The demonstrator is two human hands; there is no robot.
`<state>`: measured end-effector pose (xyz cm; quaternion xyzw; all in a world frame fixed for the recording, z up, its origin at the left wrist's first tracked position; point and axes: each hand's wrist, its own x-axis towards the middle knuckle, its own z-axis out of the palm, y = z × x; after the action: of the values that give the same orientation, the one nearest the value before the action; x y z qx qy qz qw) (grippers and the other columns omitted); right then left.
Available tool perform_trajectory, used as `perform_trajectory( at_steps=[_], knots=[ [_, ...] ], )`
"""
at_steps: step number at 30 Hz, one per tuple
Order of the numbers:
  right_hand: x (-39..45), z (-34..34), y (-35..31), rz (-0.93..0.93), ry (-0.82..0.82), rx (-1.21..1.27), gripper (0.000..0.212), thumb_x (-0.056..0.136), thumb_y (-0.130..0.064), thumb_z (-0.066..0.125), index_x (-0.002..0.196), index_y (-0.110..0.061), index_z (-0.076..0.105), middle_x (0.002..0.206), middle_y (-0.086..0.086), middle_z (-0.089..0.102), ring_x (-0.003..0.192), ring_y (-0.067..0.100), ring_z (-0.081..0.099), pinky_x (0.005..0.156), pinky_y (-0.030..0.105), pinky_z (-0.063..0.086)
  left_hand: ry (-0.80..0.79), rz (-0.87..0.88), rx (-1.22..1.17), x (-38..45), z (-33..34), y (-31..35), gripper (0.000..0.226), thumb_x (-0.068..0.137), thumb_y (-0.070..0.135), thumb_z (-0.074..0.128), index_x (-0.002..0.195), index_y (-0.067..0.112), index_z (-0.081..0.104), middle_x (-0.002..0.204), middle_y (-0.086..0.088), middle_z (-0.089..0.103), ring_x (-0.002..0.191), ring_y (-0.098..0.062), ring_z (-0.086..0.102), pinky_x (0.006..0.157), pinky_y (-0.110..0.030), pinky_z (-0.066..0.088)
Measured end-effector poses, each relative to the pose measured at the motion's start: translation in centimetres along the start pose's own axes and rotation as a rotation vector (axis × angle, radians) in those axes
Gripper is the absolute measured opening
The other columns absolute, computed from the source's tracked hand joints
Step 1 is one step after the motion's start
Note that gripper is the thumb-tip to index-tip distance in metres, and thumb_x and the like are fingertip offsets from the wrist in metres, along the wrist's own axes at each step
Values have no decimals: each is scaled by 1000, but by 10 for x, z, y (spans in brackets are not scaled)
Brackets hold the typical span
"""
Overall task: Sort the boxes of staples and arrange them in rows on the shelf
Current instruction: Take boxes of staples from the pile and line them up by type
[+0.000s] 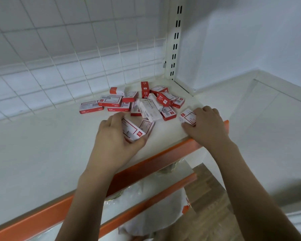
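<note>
A: Two forearms are coming up from the bottom edge. Left hand (115, 134) is curling round one red-and-white staple box (132, 130), thumb under it, fingers over the far end.

B: Right hand?

A: Right hand (208, 125) is gripping another box (188, 116), fingers curled over its near side. It is sitting right by the orange front edge (146, 165) of the white shelf (42, 145), near the shelf's right corner.

B: Rest of the boxes?

A: Lying in a loose pile (137, 101) toward the back right, just short of the wire grid back (59, 58) and the slotted upright post (175, 40). Tilted, overlapping, no rows showing.

B: Count?

A: Roughly seventeen or eighteen red ones in the pile, plus one longer white box (149, 107) lying across the middle. Overlaps are hiding some, so cannot tell exactly. Two more in the hands.

B: Room to move?

A: Whole left half of the shelf is lying open, front to back. A bare strip is also showing between pile and front edge. A lower shelf with an orange edge (146, 204) is showing below, holding white plastic-wrapped goods (155, 211).
</note>
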<state>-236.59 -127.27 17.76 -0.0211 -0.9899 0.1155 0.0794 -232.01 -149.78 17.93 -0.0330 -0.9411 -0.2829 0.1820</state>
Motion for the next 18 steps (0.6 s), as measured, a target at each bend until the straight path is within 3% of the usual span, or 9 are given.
perform_trajectory(
  at_steps=[3,5,8,12,15,18],
  knots=[
    [0,4,-8,-35,71,83,38,83,-30,58,112,-6,54,103,11,51,97,27,43,74,30,29,23,11,8,-8,-9,-1,83,66,51,71,134,14,42,123,-6,54,108,-24,52,84,-26,37],
    [-3,5,-16,-70,103,148,39,82,-29,60,114,-9,54,106,10,52,97,26,42,74,29,29,24,26,14,-14,-16,-3,77,65,54,63,133,20,46,119,-5,52,98,-20,56,77,-19,39],
    [-12,6,-31,-156,138,270,39,80,-28,64,115,-12,53,109,6,53,97,22,42,75,24,27,47,8,-15,-23,-24,-8,56,65,52,64,112,21,61,111,-2,47,83,-16,59,66,-13,43],
    [-34,6,-58,-272,83,418,38,81,-28,66,114,-18,48,107,-2,54,94,13,46,67,18,30,117,34,-17,-35,-38,-25,41,66,52,58,90,18,58,97,6,48,76,-9,56,60,-9,40],
    [-51,4,-77,-290,-26,544,42,82,-25,66,117,-22,43,107,-4,60,92,9,58,62,13,41,123,28,-11,-44,-50,-40,55,65,62,59,93,16,56,94,5,48,79,-9,53,64,-8,39],
    [-66,7,-102,-343,-55,607,43,82,-23,66,117,-23,40,105,-3,61,88,7,60,61,15,46,47,-20,-94,-58,-67,-57,78,52,63,76,107,14,49,104,5,39,85,-4,48,76,-4,40]
  ],
)
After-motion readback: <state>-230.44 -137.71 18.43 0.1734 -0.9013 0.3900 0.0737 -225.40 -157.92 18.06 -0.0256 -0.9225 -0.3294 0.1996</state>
